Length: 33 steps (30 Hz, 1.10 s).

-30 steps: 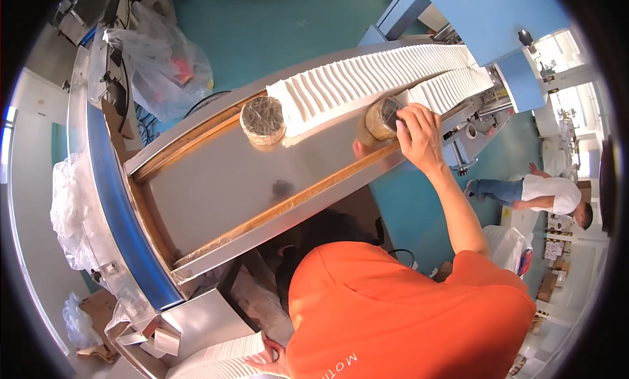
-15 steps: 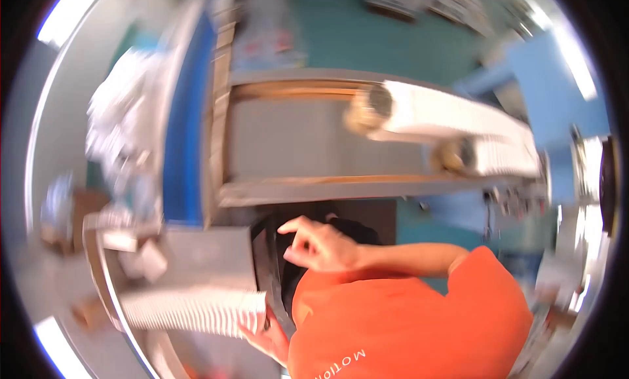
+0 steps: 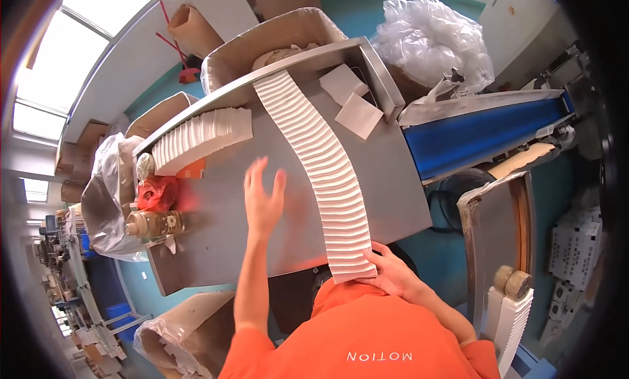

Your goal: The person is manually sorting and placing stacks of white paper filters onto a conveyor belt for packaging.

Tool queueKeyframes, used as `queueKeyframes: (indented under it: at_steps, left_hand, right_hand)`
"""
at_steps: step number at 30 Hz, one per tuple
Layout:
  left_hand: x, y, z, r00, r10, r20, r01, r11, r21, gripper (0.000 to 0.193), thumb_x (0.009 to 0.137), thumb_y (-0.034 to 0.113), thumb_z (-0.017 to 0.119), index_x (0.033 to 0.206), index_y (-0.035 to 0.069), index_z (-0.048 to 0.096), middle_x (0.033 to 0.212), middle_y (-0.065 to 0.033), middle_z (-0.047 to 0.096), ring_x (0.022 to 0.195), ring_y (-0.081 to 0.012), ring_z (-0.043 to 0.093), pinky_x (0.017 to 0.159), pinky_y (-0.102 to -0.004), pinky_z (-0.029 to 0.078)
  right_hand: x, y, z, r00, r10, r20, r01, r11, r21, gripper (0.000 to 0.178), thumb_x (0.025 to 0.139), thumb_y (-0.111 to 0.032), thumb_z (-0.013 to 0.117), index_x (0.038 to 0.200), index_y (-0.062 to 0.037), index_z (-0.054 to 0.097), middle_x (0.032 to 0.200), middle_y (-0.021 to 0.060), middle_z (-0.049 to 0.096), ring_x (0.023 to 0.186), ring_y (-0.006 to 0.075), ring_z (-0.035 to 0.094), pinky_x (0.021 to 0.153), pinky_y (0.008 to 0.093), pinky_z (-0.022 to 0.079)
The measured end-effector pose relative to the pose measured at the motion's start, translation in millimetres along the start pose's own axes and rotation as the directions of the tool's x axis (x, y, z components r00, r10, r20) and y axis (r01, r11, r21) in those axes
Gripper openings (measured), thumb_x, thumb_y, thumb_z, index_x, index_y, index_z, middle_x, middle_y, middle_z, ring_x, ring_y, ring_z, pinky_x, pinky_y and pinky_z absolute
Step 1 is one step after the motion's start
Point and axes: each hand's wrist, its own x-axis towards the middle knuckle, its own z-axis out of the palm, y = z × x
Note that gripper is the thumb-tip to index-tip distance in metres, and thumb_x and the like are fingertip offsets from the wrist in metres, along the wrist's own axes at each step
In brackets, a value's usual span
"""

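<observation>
A long, curving row of white folded paper sheets (image 3: 321, 176) lies across the grey metal table (image 3: 223, 228), from its far edge to its near edge. My right hand (image 3: 388, 271) holds the near end at its right corner, thumb along the side and the other fingers partly hidden. Left of the row, my left hand (image 3: 263, 199) hovers over the table with its fingers apart, holding nothing. A shorter stack of folded white paper (image 3: 204, 138) stands along the table's far left edge.
On the table's left are a red plastic bag (image 3: 157, 193) and a bottle (image 3: 154, 224); loose white paper pieces (image 3: 359, 115) lie far right. A raised rim (image 3: 262, 74) borders the far edge. A blue conveyor belt (image 3: 485, 140) and a metal trough (image 3: 495, 228) stand to the right.
The blurred view has swung from the trough round to the table. My left hand is now raised over the tabletop, while the right is at the near end of the paper row.
</observation>
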Motion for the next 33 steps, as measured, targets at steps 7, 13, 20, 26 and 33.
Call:
queueKeyframes:
  at_steps: [7, 13, 20, 26, 33]
  left_hand:
    - [198.5, -16.4, 72.7, 0.989, 0.147, 0.024, -0.143, 0.889, 0.435, 0.07, 0.087, 0.06, 0.058, 0.13, 0.004, 0.055, 0.136, -0.0164, 0.051, 0.131, -0.0322, 0.041, 0.103, -0.0489, 0.031]
    - [215.7, 8.1, 74.4, 0.988, -0.025, 0.154, -0.065, 0.83, 0.554, 0.091, 0.072, 0.07, 0.064, 0.126, -0.003, 0.055, 0.134, -0.0211, 0.046, 0.13, -0.0362, 0.036, 0.103, -0.0525, 0.025]
    - [144.4, -14.3, 47.8, 0.994, -0.095, -0.055, 0.11, 0.834, 0.541, 0.073, 0.075, 0.056, 0.066, 0.113, -0.004, 0.055, 0.112, -0.026, 0.061, 0.11, -0.0395, 0.056, 0.102, -0.0527, 0.029]
    - [19.7, -28.2, 0.6, 0.81, -0.375, -0.45, 0.559, 0.725, 0.402, 0.068, 0.074, 0.051, 0.066, 0.111, -0.004, 0.053, 0.112, -0.0261, 0.058, 0.114, -0.0382, 0.051, 0.108, -0.0633, 0.019]
    - [-109.9, -63.1, -86.3, 0.415, -0.6, -0.684, 0.884, 0.445, 0.146, 0.083, 0.073, 0.064, 0.065, 0.121, -0.001, 0.051, 0.122, -0.0237, 0.057, 0.122, -0.0359, 0.048, 0.111, -0.0631, 0.012]
  right_hand:
    - [-1.9, 6.5, 16.2, 0.994, -0.046, -0.095, 0.046, 0.999, 0.0, 0.065, 0.098, -0.023, 0.059, 0.145, -0.0041, 0.02, 0.137, 0.0174, 0.042, 0.125, 0.0304, 0.049, 0.104, 0.0481, 0.046]
    - [-0.4, -12.2, 13.1, 0.989, -0.045, -0.138, 0.035, 0.997, -0.074, 0.051, 0.103, -0.02, 0.047, 0.146, -0.0031, 0.026, 0.141, 0.0149, 0.041, 0.13, 0.0299, 0.046, 0.106, 0.0495, 0.044]
    - [-10.8, -108.7, -49.9, 0.995, -0.042, -0.092, -0.013, 0.851, -0.525, 0.045, 0.1, -0.024, 0.055, 0.139, -0.0035, 0.045, 0.122, 0.0113, 0.061, 0.108, 0.0234, 0.062, 0.086, 0.042, 0.055]
    - [3.9, -172.6, -74.0, 0.985, -0.148, -0.083, -0.01, 0.436, -0.9, 0.038, 0.092, -0.026, 0.068, 0.12, -0.0021, 0.063, 0.095, 0.0064, 0.069, 0.076, 0.0155, 0.067, 0.062, 0.0317, 0.058]
    - [70.9, -179.6, -34.8, 0.803, -0.494, 0.334, 0.267, -0.203, -0.942, 0.06, 0.092, -0.03, 0.067, 0.135, 0.0053, 0.045, 0.128, 0.0265, 0.055, 0.102, 0.0356, 0.06, 0.088, 0.0409, 0.05]
